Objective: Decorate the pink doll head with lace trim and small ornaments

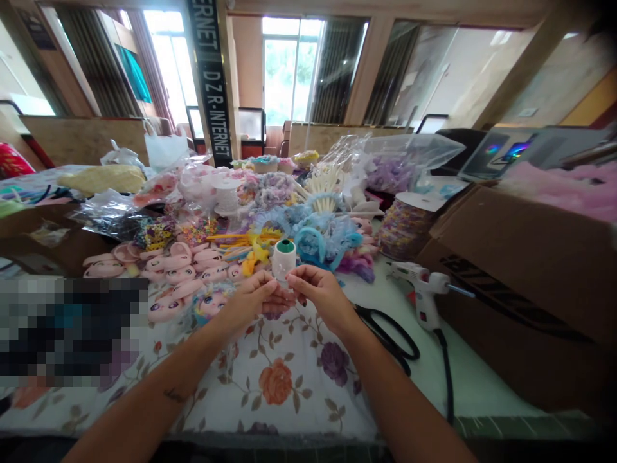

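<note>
Both hands meet over the flowered tablecloth, just in front of a white thread cone [284, 260] with a green core. My left hand [255, 297] has its thumb and index finger pinched, the other fingers reaching under toward the right. Close by, my right hand [318, 292] also pinches thumb against fingertip. Whatever lies between the fingertips is too fine to make out. Left of my hands is a doll head [214, 302] with pastel hair, beside several bald pink doll heads [178, 273]. Black-handled scissors [388, 331] lie right of my right wrist.
A glue gun [424, 289] with a black cord stands on the right, next to a large cardboard box [525, 289]. Behind are a ribbon spool [407, 225], blue tulle [318, 238], yellow pieces [258, 247] and plastic bags. Another open box [53, 238] sits at left.
</note>
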`<state>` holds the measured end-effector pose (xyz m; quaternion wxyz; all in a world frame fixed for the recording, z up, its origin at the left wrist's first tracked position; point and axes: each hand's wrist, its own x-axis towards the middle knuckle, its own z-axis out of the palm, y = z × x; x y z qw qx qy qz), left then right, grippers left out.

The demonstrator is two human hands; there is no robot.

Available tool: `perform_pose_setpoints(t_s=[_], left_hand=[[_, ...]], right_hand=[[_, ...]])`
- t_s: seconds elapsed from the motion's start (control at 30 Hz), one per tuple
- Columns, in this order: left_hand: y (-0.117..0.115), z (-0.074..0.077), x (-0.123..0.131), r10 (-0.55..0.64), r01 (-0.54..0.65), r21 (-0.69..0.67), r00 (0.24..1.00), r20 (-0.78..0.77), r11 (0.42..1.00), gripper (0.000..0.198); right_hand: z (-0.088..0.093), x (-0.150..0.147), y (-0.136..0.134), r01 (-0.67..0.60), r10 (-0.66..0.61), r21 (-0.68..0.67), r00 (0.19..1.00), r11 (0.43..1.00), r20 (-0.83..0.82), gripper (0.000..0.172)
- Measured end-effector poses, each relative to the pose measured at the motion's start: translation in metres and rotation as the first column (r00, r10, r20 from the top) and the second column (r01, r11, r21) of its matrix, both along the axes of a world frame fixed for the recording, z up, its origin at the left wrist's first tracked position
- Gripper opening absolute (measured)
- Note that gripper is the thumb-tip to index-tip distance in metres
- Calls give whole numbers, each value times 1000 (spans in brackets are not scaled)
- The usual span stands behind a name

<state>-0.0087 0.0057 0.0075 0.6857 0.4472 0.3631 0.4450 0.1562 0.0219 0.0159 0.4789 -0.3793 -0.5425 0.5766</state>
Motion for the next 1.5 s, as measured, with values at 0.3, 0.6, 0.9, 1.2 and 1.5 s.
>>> perform_pose_setpoints(t_s=[0.3, 0.6, 0.9, 1.2, 1.5], left_hand=[[-1, 2, -1, -23, 24, 15, 999, -48, 1000, 39], [3, -1, -11, -75, 76, 21, 996, -50, 997, 27], [1, -4, -4, -72, 75, -49, 996, 57, 996, 23], [-1, -3, 3, -46, 47, -51, 999, 18, 998, 32], [-2, -4, 2, 17, -4, 71, 982, -189, 997, 31]], right_hand=[[0, 1, 1, 27, -25, 20, 994, 999, -106, 26], [1, 2, 3, 41, -39, 44, 998, 998, -44, 26], [-3, -1, 4, 64, -64, 120, 998, 991, -6, 25], [-1, -3, 3, 115, -122, 176, 992, 978, 29, 28], [-1, -4, 2, 135, -131, 134, 991, 982, -38, 31]])
